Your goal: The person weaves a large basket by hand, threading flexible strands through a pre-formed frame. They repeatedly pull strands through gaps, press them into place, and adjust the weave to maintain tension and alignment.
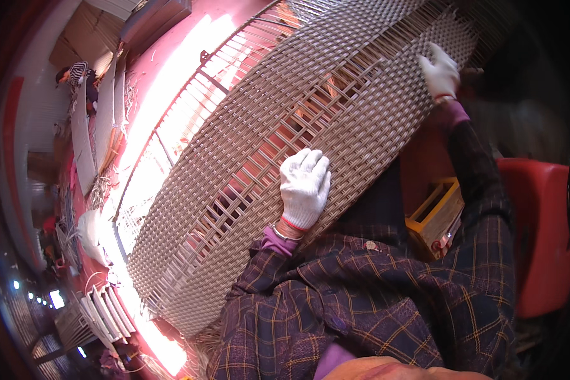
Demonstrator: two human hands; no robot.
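Observation:
A large grey-brown woven wicker panel [234,139] lies slantwise in front of me. Its flat strips form two dense bands, and between them runs an open gap crossed by thin strands. My left hand [305,187], in a white knit glove, rests at the near edge of this gap. Its fingers are curled closed, and anything pinched under them is hidden. Farther off to the right, my right hand [440,73], gloved too, is at the near band's outer edge. Its thumb and fingers are apart, and no held object shows.
Bare metal frame rods [190,104] extend along the panel's far side. A yellow wooden box [434,209] stands beside my right arm, near a red plastic chair [532,234]. Cardboard sheets [85,139] and another person [82,76] are at the far left, over a pink floor.

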